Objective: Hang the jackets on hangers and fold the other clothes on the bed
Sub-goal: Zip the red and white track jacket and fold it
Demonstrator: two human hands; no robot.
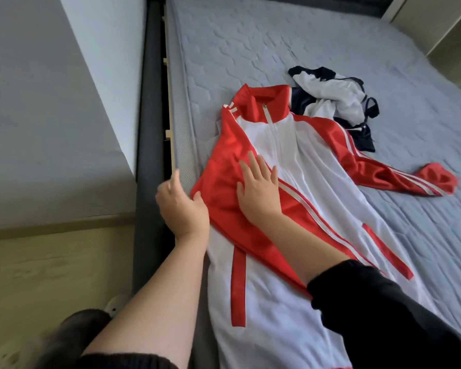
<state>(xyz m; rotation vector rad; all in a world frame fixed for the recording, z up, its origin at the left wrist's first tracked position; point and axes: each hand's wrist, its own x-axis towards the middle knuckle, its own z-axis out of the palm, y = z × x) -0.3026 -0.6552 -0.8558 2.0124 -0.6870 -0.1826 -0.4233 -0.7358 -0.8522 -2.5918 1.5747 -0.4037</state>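
Right now your right hand (pixel 258 193) lies flat, fingers straight and spread, pressing the red sleeve folded across the red and white jacket (pixel 285 155), which lies zipped, front up, on the bed (pixel 277 35) near its left edge. Your left hand (pixel 183 209) pinches the jacket's folded edge, thumb on the red cloth. A navy and white garment (pixel 333 97) sits crumpled just beyond the collar

No readable text, label or number shows on the red-and-white jacket (pixel 290 155) or elsewhere.
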